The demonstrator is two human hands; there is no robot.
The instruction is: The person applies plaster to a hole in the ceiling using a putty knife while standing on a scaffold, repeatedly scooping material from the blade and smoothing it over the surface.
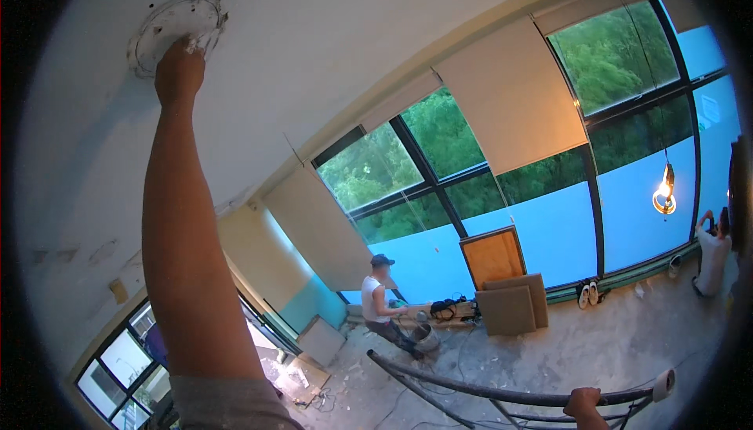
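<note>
Round white patch with a scuffed rim (179, 16): overhead at the upper left, in the broad white ceiling (314, 14); a ragged dark line rings it, with small dark spots on and beside it
Raised left hand (180, 73): at the end of a bare, outstretched forearm, against the patch's lower part and hiding some of it; the fingers look curled, but I cannot tell whether they grasp anything
Lowered right hand (584, 403): closed over a dark curved metal rail (486, 390), near a white ring-shaped roll (664, 384) at the rail's end
Overhead risk: loose material could crumble down toward the person if the left hand presses or scrapes too hard; the edge looks rough enough for that
Balance risk: a long reach could tip the body sideways if the right hand slips on the smooth-looking rail; the feet are out of view, so the footing cannot be judged
Roll risk: it might drop if the rail is jolted; how it is held is unclear
Floor below: a co-worker in a white sleeveless top (375, 298) is beside a grey bucket (426, 339), well apart from both hands
</note>
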